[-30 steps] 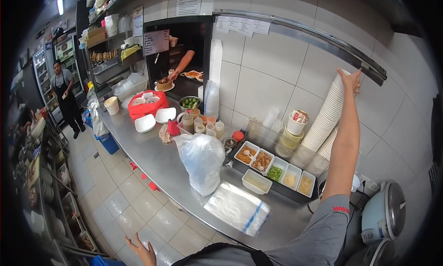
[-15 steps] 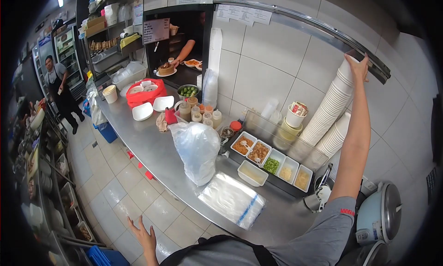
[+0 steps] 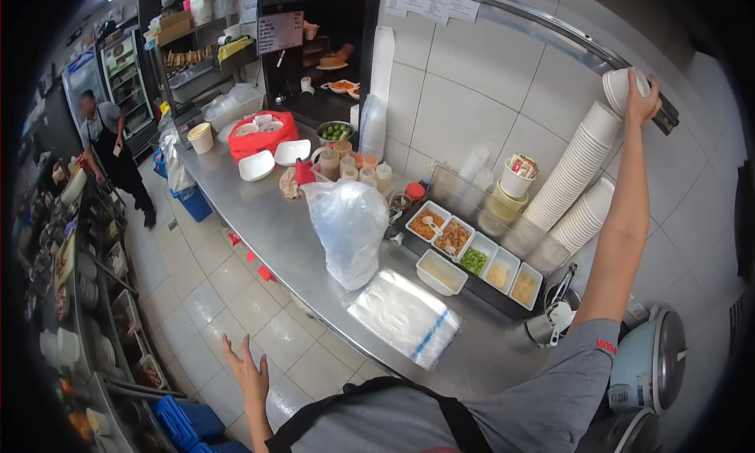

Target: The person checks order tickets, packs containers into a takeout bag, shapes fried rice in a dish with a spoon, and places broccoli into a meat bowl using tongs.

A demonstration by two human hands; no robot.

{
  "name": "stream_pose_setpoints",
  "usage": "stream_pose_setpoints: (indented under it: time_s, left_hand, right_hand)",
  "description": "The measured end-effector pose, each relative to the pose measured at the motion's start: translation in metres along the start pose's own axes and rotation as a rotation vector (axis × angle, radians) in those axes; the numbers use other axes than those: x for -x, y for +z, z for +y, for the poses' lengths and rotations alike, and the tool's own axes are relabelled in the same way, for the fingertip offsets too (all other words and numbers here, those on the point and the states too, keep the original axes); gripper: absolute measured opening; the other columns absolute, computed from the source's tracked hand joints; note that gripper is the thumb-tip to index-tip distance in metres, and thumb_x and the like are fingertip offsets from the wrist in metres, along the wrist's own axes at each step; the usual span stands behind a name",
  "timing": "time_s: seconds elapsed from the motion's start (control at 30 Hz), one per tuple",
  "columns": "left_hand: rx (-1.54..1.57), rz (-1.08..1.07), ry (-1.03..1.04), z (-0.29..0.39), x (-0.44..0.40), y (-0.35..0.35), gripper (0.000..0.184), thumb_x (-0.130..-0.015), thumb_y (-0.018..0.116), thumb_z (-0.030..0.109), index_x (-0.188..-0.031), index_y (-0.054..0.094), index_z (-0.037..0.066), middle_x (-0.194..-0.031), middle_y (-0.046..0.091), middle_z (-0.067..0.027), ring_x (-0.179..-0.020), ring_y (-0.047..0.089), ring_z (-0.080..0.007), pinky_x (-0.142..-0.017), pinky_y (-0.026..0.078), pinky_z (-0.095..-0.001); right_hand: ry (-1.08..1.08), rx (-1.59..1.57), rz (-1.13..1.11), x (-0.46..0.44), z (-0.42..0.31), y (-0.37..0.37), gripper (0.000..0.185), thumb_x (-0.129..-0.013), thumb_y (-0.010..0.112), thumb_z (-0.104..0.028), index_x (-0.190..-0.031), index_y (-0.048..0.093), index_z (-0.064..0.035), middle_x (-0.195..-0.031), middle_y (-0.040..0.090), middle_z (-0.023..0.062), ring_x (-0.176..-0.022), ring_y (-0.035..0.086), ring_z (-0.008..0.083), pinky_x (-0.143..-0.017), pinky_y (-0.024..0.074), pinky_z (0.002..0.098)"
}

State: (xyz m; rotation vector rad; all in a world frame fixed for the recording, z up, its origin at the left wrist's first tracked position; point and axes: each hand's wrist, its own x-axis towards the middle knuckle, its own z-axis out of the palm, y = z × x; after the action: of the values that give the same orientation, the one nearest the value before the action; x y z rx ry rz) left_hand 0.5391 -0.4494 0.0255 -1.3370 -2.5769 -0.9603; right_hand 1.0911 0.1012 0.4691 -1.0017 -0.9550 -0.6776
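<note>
- From the head view I see the right hand (image 3: 643,101) raised high by the wall, thumb and fingers pinching the white cups (image 3: 618,93).
- Those cups are just above the tall cup stack (image 3: 572,168); whether they touch it, I can't tell. A shorter stack (image 3: 587,213) leans beside it.
- The left hand (image 3: 248,373) hangs over the tiled floor (image 3: 200,268), fingers spread wide.
- On the steel counter (image 3: 263,209), flat plastic sheeting (image 3: 401,313) lies beside a bulging plastic bag (image 3: 346,229).
</note>
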Motion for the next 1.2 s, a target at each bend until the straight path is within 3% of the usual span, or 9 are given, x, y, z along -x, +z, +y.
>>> stream_pose_setpoints:
  time_s: [0.17, 0.27, 0.4, 0.57, 0.67, 0.87, 0.97, 1.13, 1.2]
  left_hand:
    - [0.086, -0.01, 0.251, 0.068, -0.059, -0.027, 0.065, -0.07, 0.064, 0.001, -0.129, 0.036, 0.006, -0.138, 0.015, -0.0247, -0.124, 0.027, -0.0414, -0.1, 0.029, -0.0439]
    - [0.179, -0.017, 0.451, 0.123, -0.096, -0.042, 0.071, -0.07, 0.066, 0.003, -0.132, 0.032, 0.006, -0.138, 0.018, -0.0242, -0.124, 0.028, -0.0396, -0.1, 0.03, -0.043]
    - [0.416, 0.024, 0.833, 0.21, -0.126, -0.063, 0.076, -0.069, 0.069, 0.01, -0.132, 0.029, -0.002, -0.134, 0.029, -0.0241, -0.122, 0.032, -0.0394, -0.1, 0.029, -0.0428]
    - [0.739, 0.0, 1.071, 0.288, -0.136, -0.05, 0.075, -0.071, 0.067, 0.013, -0.132, 0.027, -0.004, -0.133, 0.034, -0.021, -0.121, 0.036, -0.0348, -0.1, 0.028, -0.0422]
    - [0.851, 0.117, 0.97, 0.293, -0.13, -0.012, 0.039, -0.079, 0.06, 0.007, -0.113, 0.048, -0.007, -0.109, 0.055, -0.0207, -0.101, 0.054, -0.0338, -0.088, 0.041, -0.0377]
    - [0.959, 0.121, 0.745, 0.281, -0.115, -0.003, 0.012, -0.083, 0.054, 0.002, -0.092, 0.057, -0.005, -0.075, 0.058, -0.0149, -0.063, 0.058, -0.0246, -0.059, 0.045, -0.03]
    - [0.931, -0.071, 0.466, 0.27, -0.109, -0.001, 0.012, -0.087, 0.051, 0.005, -0.09, 0.058, -0.004, -0.072, 0.059, -0.0097, -0.06, 0.056, -0.0156, -0.056, 0.044, -0.0266]
    - [1.458, -0.113, 0.155, 0.262, -0.124, 0.012, 0.025, -0.093, 0.042, 0.017, -0.095, 0.056, -0.003, -0.08, 0.06, -0.005, -0.07, 0.056, -0.0088, -0.064, 0.046, -0.0231]
    - [1.659, -0.203, 0.025, 0.256, -0.131, 0.01, 0.029, -0.094, 0.039, 0.021, -0.1, 0.054, -0.003, -0.087, 0.06, -0.006, -0.076, 0.057, -0.0098, -0.069, 0.047, -0.0234]
  right_hand:
    - [0.073, -0.097, 0.159, -0.005, 0.004, -0.003, 0.062, -0.065, 0.071, -0.047, -0.112, 0.057, -0.0087, -0.107, 0.053, 0.0184, -0.106, 0.045, 0.0288, -0.09, 0.0373, 0.038]
    - [0.379, -0.941, 0.269, 0.012, -0.054, -0.028, 0.054, -0.075, 0.064, -0.042, -0.115, 0.052, -0.0083, -0.109, 0.052, 0.0142, -0.107, 0.046, 0.0244, -0.09, 0.0385, 0.0366]
    - [0.723, -1.478, -0.123, 0.103, -0.16, -0.097, 0.049, -0.085, 0.051, -0.042, -0.117, 0.04, -0.0065, -0.109, 0.051, 0.0079, -0.105, 0.048, 0.0203, -0.09, 0.0393, 0.0334]
    - [1.341, -1.5, -0.513, 0.265, -0.258, -0.182, 0.046, -0.087, 0.047, -0.046, -0.114, 0.048, -0.0095, -0.112, 0.052, 0.0031, -0.104, 0.05, 0.0169, -0.089, 0.0425, 0.0349]
    - [1.429, -1.629, -0.7, 0.319, -0.269, -0.202, 0.049, -0.088, 0.044, -0.047, -0.117, 0.046, -0.0075, -0.114, 0.052, 0.0042, -0.106, 0.05, 0.0175, -0.089, 0.0424, 0.0349]
    - [1.365, -1.594, -0.695, 0.361, -0.271, -0.216, 0.06, -0.086, 0.054, -0.025, -0.136, 0.023, -0.0124, -0.125, 0.039, 0.0063, -0.112, 0.043, 0.017, -0.093, 0.038, 0.0331]
    - [1.206, -1.501, -0.627, 0.356, -0.282, -0.22, 0.063, -0.083, 0.057, -0.02, -0.136, 0.024, -0.011, -0.122, 0.04, 0.0069, -0.11, 0.044, 0.018, -0.092, 0.0393, 0.0328]
    - [0.669, -1.156, -0.465, 0.376, -0.27, -0.219, 0.069, -0.077, 0.062, -0.019, -0.135, 0.025, -0.0088, -0.121, 0.041, 0.0095, -0.109, 0.045, 0.0212, -0.091, 0.0405, 0.0345]
    - [0.798, -1.23, -0.361, 0.374, -0.272, -0.217, 0.073, -0.072, 0.067, -0.025, -0.13, 0.028, -0.0073, -0.117, 0.039, 0.0088, -0.111, 0.041, 0.0205, -0.094, 0.0366, 0.0356]
